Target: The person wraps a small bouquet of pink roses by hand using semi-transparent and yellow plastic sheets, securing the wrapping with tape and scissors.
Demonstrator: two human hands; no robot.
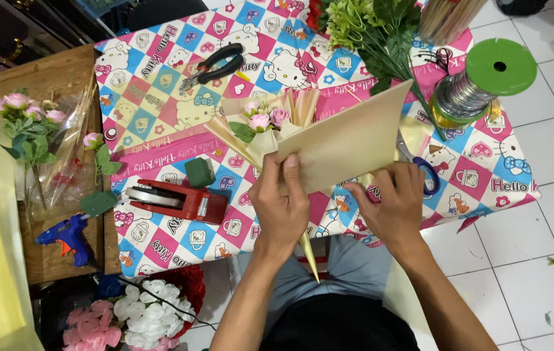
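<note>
1. The glue gun [67, 238] lies at the left edge of the wooden board [49, 78], well apart from the hands. Risk: a trailing cord could snag and pull it off.
2. The red tape dispenser [176, 200] sits on the tabletop [160, 91] just left of the left hand [281, 203]. Risk: the elbow could knock it.
3. The left hand's grip is clamped on the neck of the bouquet [265, 123], over the tabletop's front edge. Risk: a slack hold lets the folds spring open and the small pink roses shift.
4. The right hand [390, 205] presses flat, fingers together, on the cream wrapping sheet [348, 140]. Risk: uneven pressure creases it.
5. The scissors [423, 170] lie partly under that hand. Risk: a sliding palm meets the blades.
</note>
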